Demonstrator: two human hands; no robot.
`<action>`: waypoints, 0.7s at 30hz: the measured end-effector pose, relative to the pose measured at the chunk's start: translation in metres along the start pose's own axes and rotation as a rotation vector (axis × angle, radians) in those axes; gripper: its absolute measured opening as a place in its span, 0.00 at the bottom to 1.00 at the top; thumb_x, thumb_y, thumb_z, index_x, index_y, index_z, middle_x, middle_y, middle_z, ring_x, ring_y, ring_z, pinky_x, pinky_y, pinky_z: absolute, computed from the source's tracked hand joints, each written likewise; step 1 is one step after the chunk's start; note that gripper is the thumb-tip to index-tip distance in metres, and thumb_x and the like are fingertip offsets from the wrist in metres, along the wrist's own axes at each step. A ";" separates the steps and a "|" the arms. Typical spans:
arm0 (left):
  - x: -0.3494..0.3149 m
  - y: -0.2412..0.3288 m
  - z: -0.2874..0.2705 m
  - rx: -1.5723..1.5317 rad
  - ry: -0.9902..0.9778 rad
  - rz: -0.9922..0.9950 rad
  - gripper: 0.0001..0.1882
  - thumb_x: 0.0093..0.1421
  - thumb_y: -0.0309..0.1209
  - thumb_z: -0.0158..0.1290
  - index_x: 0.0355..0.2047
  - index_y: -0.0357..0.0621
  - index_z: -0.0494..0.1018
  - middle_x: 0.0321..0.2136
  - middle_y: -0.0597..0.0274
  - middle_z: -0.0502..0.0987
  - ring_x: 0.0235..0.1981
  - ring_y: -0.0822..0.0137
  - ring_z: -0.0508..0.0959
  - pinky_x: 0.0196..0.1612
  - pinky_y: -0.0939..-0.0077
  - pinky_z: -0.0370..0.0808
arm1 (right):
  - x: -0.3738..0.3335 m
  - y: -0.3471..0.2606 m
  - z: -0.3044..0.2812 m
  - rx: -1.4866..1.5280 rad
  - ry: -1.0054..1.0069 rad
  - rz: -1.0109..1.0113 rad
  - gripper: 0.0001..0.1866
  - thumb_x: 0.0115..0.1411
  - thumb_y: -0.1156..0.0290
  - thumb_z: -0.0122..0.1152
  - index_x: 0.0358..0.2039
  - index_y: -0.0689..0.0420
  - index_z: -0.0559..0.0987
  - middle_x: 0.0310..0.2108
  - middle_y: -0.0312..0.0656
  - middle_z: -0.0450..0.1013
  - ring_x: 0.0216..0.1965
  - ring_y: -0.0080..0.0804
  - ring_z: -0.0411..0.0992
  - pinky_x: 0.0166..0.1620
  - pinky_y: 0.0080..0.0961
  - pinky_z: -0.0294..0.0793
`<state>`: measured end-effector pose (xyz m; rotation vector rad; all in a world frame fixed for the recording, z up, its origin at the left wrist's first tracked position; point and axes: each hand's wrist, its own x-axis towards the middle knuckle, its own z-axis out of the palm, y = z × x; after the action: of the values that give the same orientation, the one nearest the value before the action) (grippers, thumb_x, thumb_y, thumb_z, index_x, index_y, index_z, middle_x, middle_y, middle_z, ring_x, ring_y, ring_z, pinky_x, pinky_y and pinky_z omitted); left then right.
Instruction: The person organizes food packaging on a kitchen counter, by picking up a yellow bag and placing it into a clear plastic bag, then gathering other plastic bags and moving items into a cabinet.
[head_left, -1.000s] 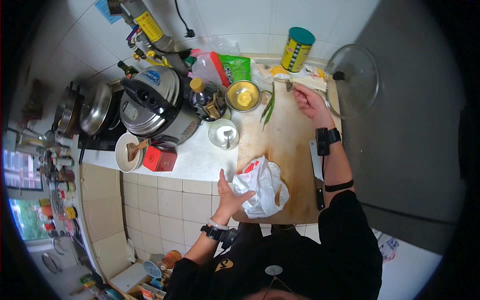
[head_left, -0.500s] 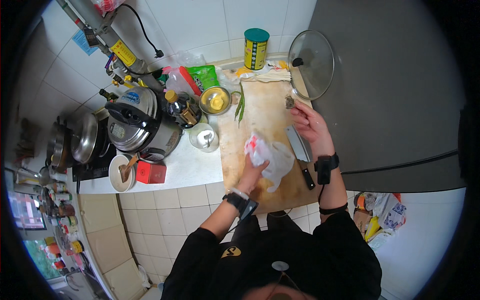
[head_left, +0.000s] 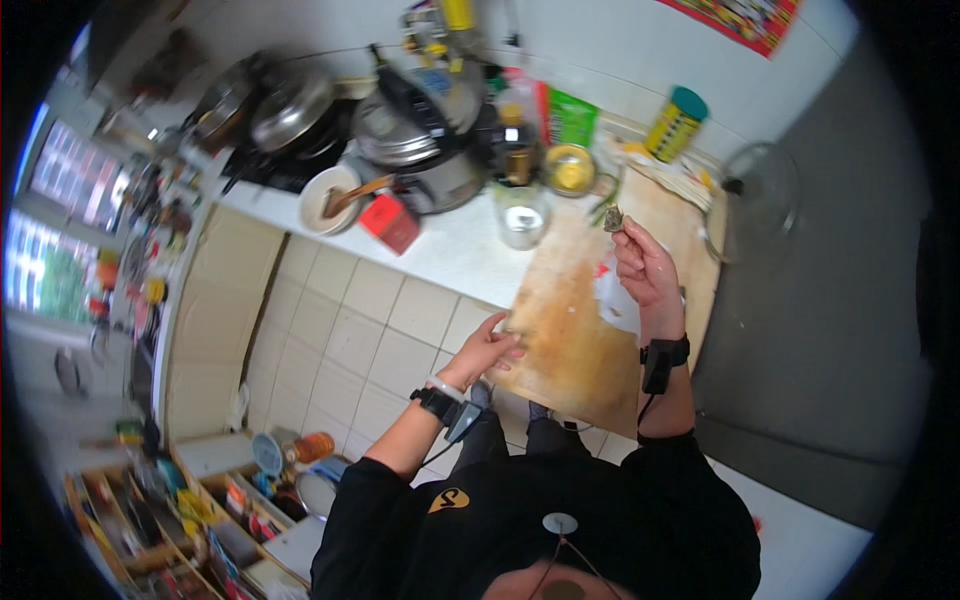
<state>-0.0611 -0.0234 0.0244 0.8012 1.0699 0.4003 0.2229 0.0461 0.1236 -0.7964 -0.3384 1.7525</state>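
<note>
Small dark crumpled piece (head_left: 613,220) is up above the cutting board (head_left: 565,345), right hand (head_left: 648,268) grip clamped on it, thumb against fingers. Left hand (head_left: 485,352) grip apart, by the board's left edge; can't tell if touching. White plastic bag (head_left: 614,303) on board, partly behind right hand. Glass jar (head_left: 521,222), red box (head_left: 389,223), pressure cooker (head_left: 440,180) on white surface (head_left: 465,252), left of board.
</note>
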 end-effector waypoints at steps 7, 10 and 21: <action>-0.151 -0.102 -0.105 -0.379 0.455 0.122 0.34 0.59 0.33 0.51 0.60 0.41 0.48 0.43 0.49 0.72 0.39 0.63 0.77 0.29 0.74 0.77 | 0.053 0.121 0.124 -0.167 -0.206 0.257 0.07 0.61 0.66 0.53 0.29 0.55 0.71 0.21 0.29 0.66 0.12 0.09 0.54 0.11 0.08 0.47; -0.214 -0.160 -0.142 -0.475 0.719 0.127 0.32 0.58 0.33 0.52 0.59 0.41 0.50 0.41 0.51 0.72 0.37 0.63 0.78 0.29 0.74 0.77 | 0.071 0.199 0.187 -0.240 -0.307 0.386 0.06 0.60 0.67 0.53 0.30 0.55 0.71 0.21 0.28 0.65 0.12 0.09 0.53 0.11 0.08 0.46; -0.390 -0.337 -0.216 -1.068 1.239 0.184 0.32 0.56 0.34 0.54 0.58 0.42 0.53 0.39 0.55 0.71 0.37 0.62 0.77 0.31 0.68 0.75 | 0.065 0.592 0.366 -0.573 -0.579 0.925 0.08 0.59 0.68 0.56 0.25 0.55 0.70 0.18 0.28 0.63 0.12 0.11 0.52 0.11 0.09 0.47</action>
<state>-0.4553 -0.4146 -0.0387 -0.4407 1.6116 1.5772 -0.4642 -0.0303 0.0183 -0.8981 -1.0096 2.8268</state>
